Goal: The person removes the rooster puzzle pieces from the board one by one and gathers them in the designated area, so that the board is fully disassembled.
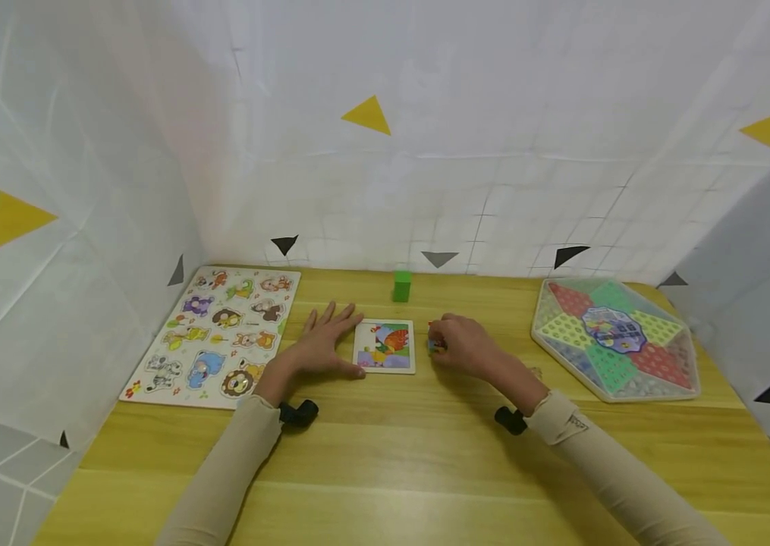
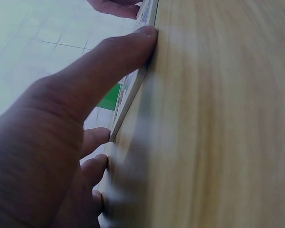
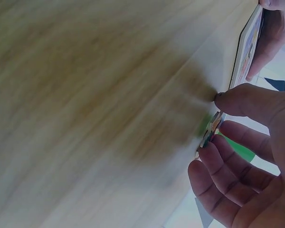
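Note:
A small square picture puzzle board [image 1: 385, 346] with a pale rim and a colourful bird picture lies flat on the table. My left hand [image 1: 319, 345] is at its left side with fingers spread, the thumb at the near corner and a fingertip at the far one. In the left wrist view, the thumb [image 2: 109, 59] reaches along the edge of the board [image 2: 128, 102]. Right of the board, my right hand [image 1: 465, 345] holds a small colourful puzzle piece [image 1: 435, 345] low at the table, mostly hidden by the fingers. The right wrist view shows the piece [image 3: 213, 127] nearly edge-on between thumb and fingertips.
A green block [image 1: 401, 287] stands behind the board. To the left lies a large animal peg puzzle [image 1: 221, 337], close to my left wrist. A hexagonal star-patterned game board [image 1: 617, 339] lies to the right. A white sheet [image 1: 425, 152] hangs behind the wooden table [image 1: 385, 455].

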The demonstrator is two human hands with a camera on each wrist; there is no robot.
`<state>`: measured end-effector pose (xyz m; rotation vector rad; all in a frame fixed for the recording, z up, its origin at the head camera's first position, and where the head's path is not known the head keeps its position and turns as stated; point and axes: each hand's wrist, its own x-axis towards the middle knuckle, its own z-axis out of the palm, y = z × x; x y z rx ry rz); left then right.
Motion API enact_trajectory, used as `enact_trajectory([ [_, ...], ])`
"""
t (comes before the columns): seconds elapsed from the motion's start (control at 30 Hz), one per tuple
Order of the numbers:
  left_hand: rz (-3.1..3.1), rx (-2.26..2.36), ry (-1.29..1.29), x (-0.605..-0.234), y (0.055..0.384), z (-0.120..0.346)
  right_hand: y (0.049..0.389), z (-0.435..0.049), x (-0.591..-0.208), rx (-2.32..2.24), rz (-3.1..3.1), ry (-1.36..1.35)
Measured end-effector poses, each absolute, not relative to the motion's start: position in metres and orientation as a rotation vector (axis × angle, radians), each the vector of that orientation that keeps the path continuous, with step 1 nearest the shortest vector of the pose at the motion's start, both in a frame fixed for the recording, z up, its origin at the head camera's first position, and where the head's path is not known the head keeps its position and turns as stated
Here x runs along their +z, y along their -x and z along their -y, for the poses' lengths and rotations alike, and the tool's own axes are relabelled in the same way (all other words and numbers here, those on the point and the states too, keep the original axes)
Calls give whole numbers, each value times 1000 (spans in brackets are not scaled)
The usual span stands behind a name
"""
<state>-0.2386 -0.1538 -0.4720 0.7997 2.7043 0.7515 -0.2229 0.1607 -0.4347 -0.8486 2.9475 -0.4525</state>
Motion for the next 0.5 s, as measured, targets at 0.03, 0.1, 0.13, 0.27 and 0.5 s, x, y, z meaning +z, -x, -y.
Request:
enact_trajectory([
  [0.03,-2703,752,-799,-472,238,154,223,-161,-435,-447,-2950,848],
  [0.1,-2703,752,-804,-471,239,154,222,-160,-434,-450,-2955,848],
  [0.13,-2706,750,-810,-471,239,154,221,-161,-434,-447,-2959,847],
  [0.27,-2707,749,-834,-471,240,153,220,-161,-432,-436,-2973,848],
  [0.5,-2699,777,-839,-473,239,155,218,-160,-430,-443,-2983,862],
])
